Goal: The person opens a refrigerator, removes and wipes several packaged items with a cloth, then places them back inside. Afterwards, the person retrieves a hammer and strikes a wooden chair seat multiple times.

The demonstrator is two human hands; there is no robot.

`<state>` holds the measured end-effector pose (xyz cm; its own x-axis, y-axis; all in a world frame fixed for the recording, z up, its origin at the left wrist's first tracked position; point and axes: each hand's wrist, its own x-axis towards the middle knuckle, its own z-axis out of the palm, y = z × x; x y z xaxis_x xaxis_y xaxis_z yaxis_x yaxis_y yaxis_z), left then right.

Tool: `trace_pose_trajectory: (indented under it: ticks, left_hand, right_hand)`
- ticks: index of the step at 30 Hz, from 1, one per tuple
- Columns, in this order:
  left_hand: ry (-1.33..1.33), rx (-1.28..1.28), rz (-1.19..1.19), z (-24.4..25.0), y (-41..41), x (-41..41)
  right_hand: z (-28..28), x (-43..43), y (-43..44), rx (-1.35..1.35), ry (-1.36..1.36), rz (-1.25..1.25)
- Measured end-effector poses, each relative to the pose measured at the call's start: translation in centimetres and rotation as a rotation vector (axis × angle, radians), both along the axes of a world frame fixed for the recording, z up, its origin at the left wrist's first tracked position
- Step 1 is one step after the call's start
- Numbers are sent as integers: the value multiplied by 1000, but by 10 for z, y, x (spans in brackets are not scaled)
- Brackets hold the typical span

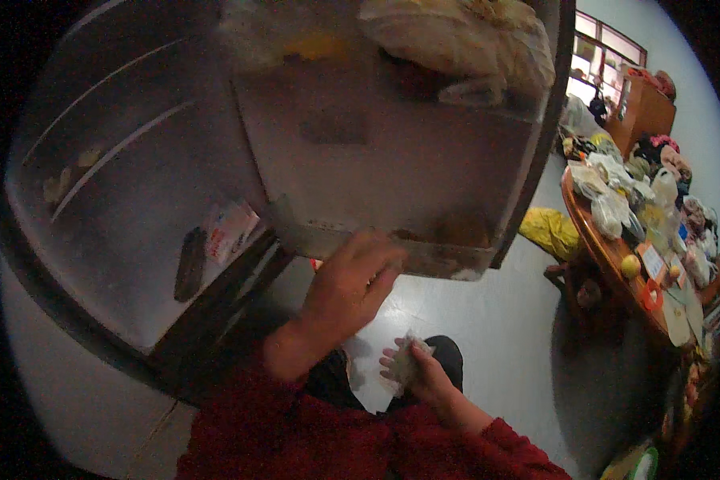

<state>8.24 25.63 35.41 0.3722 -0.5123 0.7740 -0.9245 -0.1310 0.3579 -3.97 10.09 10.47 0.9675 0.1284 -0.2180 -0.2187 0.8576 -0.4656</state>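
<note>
Before me is an open, dim cabinet that looks like a refrigerator, with a pale inner floor (390, 174). My left hand (354, 276) is bent over the front edge (444, 258) of this inside, fingers curled. Blur and shadow hide whether its fingertips pinch anything. Lower down, above my knees, my right hand (417, 366) holds a pale, crumpled, translucent thing (403, 363), perhaps a plastic bag, with the thumb across it. Deeper inside, whitish plastic bags (462, 42) are bunched up. A dark patch (333, 126) shows on the pale surface.
To the left, the open door's inner side (132, 240) carries a packet with red print (228, 231) and a dark oblong thing (189, 264). At right, a wooden table (612, 258) is crowded with bags and fruit. A yellow bag (552, 231) lies beside it.
</note>
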Motion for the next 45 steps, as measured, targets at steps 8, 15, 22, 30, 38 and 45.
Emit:
trace_pose_trajectory:
  ticks: [8,15,22,30,38,45]
  left_hand:
    - [147,600,-139,34,-136,73]
    - [287,435,-26,50,-132,78]
    - [69,-372,-99,40,-28,60]
    - [313,-318,-224,-73,56,-18]
    - [320,412,-234,-258,-58,-67]
    - [108,755,-55,-288,-78,-63]
  right_hand:
    - [-15,-17,5,20,8,37]
    - [-19,-42,-17,-17,27,-102]
    - [-40,-36,-33,6,31,-134]
    - [-69,-19,-50,49,42,-51]
    - [-73,-16,-43,149,24,-36]
    - [-65,-28,-49,67,68,-116]
